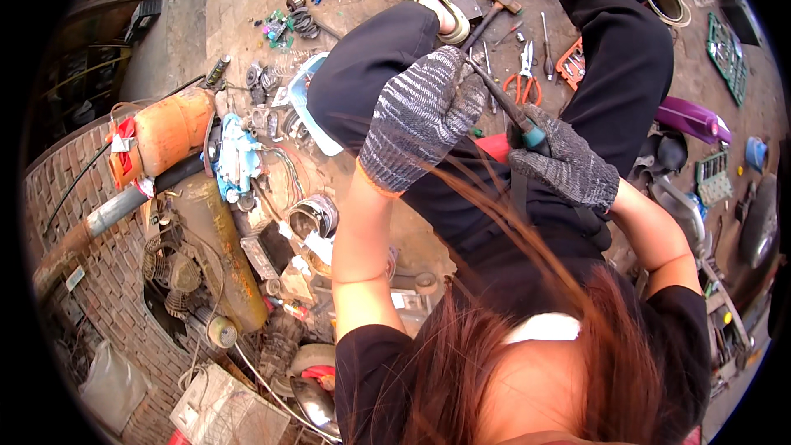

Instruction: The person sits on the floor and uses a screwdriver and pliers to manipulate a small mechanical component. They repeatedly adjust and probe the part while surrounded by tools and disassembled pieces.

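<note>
Both my hands wear grey knitted gloves. My right hand point(568, 161) is closed around the teal handle of a screwdriver point(504, 100), which has a long dark shaft slanting up and left. Beside the shaft's far end, my left hand point(424, 119) is curled closed above my left thigh. What lies inside its fingers is hidden by the glove. Just beyond the left hand, a hammer point(504, 2) with a wooden head lies on the ground. Between my legs are orange-handled pliers point(524, 82) and another screwdriver point(547, 49).
An orange gas cylinder point(173, 128) and a yellowish cylinder point(222, 247) lie at left among metal parts. A light-blue tray point(317, 111) sits by my left knee. An orange tool case point(570, 64) is near my right leg; a green socket set point(725, 58) lies farther right.
</note>
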